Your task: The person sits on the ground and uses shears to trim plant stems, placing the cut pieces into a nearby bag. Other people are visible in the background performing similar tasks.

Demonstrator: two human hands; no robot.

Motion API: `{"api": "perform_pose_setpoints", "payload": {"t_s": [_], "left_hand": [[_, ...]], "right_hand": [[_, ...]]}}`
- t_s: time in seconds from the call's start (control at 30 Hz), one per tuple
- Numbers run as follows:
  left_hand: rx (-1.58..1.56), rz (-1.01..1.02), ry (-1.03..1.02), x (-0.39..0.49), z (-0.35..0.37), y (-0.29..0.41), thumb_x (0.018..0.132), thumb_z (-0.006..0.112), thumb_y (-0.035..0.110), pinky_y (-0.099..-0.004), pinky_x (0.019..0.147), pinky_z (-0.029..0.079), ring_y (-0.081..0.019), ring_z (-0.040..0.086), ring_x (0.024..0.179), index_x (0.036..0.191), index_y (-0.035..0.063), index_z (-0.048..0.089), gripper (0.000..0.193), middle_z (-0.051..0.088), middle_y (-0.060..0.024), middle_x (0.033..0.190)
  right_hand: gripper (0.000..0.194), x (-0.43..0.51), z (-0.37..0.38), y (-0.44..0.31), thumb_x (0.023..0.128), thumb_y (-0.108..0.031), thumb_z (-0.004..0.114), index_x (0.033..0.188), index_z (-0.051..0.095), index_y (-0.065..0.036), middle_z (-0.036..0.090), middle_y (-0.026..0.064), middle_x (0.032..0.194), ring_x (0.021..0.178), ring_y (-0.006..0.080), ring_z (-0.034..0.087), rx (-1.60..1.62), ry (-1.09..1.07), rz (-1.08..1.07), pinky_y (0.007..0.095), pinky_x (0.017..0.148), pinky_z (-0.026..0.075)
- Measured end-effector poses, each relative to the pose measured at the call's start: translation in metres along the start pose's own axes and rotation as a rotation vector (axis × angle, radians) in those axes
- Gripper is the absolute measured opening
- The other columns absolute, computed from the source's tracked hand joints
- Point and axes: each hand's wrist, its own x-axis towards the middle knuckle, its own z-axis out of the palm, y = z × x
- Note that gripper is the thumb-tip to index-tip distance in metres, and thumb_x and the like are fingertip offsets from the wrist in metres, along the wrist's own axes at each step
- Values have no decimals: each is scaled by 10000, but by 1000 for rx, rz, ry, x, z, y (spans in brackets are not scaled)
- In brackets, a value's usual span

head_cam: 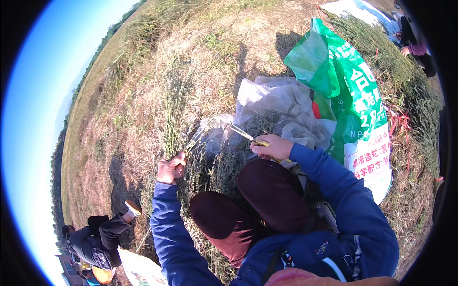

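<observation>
My left hand (171,168) grips a bunch of dry green plant stems (171,125) with small seed heads. The stems stand up and fan out past my thumb. In my right hand (274,146) is a pair of scissors (261,143) with yellow handles, its blades pointing left toward the stems. Whether the blades are apart is hard to tell. Beyond the scissors, a crumpled translucent plastic sheet (273,93) lies on the ground with loose cut plant bits (268,121) on it. More seed-bearing stalks (211,168) lie between my left hand and my knees.
A large green and white printed sack (352,93) lies to the right, with red string (402,123) beside it. Heaped cut plants (404,71) lie farther right. Another person (103,236) sits at lower left near a pale sack (141,268). Part of someone (415,50) shows at upper right.
</observation>
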Motion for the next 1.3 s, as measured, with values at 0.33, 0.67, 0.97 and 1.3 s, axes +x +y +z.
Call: {"api": "perform_pose_setpoints", "payload": {"t_s": [0.33,0.67,0.97,1.3], "left_hand": [[40,65,11,6,24,9,792,685,109,-181,330,285,-45,437,382,900,27,642,142,610,-42,624],[-6,276,-80,9,48,5,779,699,110,-181,335,274,-39,440,389,905,21,648,162,628,-29,642],[-90,248,-104,10,65,-2,772,695,60,-188,387,338,-71,496,442,886,-1,645,139,639,-70,678],[-155,66,-69,-5,58,8,859,594,192,-179,355,301,-63,419,427,1022,35,426,282,642,-117,750]], "right_hand": [[343,6,11,-18,830,-376,584,913,579,-43,573,107,692,633,229,569,-221,63,41,342,638,456],[358,3,12,-53,866,-396,524,813,534,-42,553,130,713,649,277,557,-462,12,-258,371,627,430],[328,12,21,-50,853,-374,570,813,536,-51,502,56,596,519,179,521,-360,-55,-333,321,500,416],[220,0,1,-44,895,-317,548,906,545,-97,537,-11,685,551,69,545,116,47,155,225,498,469]]}}
